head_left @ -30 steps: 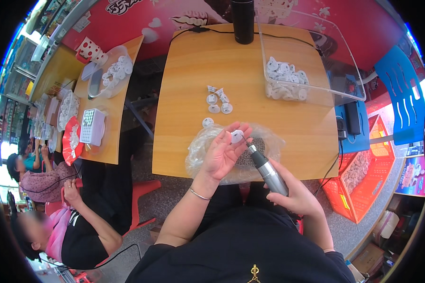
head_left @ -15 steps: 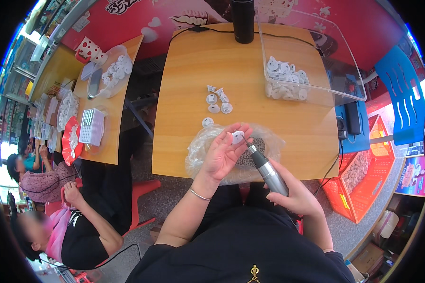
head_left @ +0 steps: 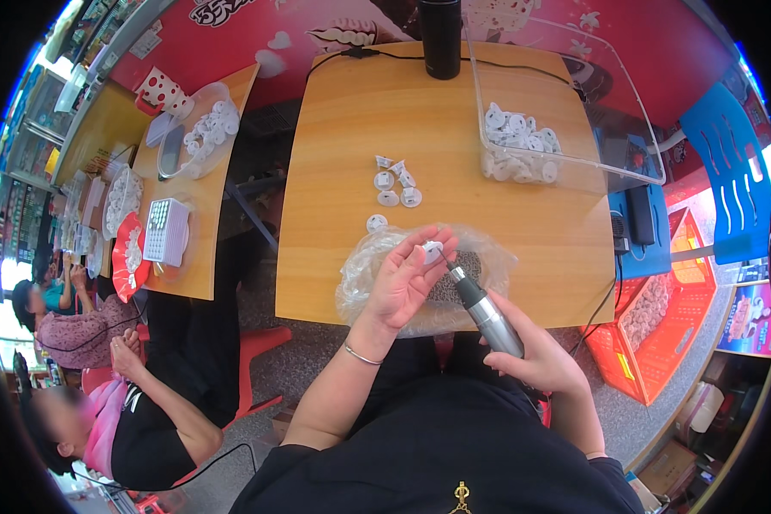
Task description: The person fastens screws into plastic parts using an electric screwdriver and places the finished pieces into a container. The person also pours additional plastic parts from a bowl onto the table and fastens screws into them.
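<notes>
Grasping silver handheld driver (head_left: pixel 490 319) in right hand (head_left: pixel 535 353), pointing its long axis toward 11 o'clock, at small white part (head_left: pixel 433 252) pinched in left hand (head_left: pixel 405 281).

I see a wooden table (head_left: pixel 334 111) with a warm, light-brown top. Near its middle lies a small cluster of white round pieces (head_left: pixel 388 198), and a single white piece (head_left: pixel 377 223) sits closer to the near edge. Just beside that, a clear plastic bag (head_left: pixel 364 278) spreads out, slightly over the edge. At the far side I make out an upright black cylinder (head_left: pixel 440 43) and a black cable (head_left: pixel 398 56); a clear plastic box (head_left: pixel 591 166) stands far right. On my left, a second table (head_left: pixel 201 231) bears a red-dotted mug (head_left: pixel 164 92) and a pale tray stack (head_left: pixel 167 230). An orange crate (head_left: pixel 672 343) stands on the speckled floor (head_left: pixel 604 390).
</notes>
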Demonstrator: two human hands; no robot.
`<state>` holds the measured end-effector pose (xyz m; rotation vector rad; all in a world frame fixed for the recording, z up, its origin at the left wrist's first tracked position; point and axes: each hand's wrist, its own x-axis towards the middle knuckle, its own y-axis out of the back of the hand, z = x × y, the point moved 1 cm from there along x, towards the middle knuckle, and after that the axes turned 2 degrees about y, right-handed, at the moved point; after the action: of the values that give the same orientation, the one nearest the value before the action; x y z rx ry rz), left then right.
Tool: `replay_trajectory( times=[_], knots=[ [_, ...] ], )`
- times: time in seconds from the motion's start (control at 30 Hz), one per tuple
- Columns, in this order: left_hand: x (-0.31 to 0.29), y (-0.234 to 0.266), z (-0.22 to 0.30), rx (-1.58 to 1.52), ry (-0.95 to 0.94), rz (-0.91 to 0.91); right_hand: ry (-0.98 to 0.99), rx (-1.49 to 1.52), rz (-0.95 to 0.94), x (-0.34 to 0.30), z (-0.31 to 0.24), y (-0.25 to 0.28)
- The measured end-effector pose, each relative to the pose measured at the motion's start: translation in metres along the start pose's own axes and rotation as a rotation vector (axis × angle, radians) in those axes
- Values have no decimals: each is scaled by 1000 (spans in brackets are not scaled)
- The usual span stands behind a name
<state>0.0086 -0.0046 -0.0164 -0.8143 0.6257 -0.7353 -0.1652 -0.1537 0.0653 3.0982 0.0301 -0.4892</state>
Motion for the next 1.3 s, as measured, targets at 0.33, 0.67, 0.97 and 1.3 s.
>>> replay_trajectory(
  times=[0.33,0.67,0.97,1.3],
  knots=[
    [1,-1,2,27,-34,-11,54,-81,18,0,6,2],
    [1,-1,4,87,-28,8,72,-99,-11,1,3,6],
    [0,-1,5,113,-16,2,105,-212,-20,1,7,10],
    [0,1,4,142,-13,-3,128,-244,-7,2,10,10]
  ],
)
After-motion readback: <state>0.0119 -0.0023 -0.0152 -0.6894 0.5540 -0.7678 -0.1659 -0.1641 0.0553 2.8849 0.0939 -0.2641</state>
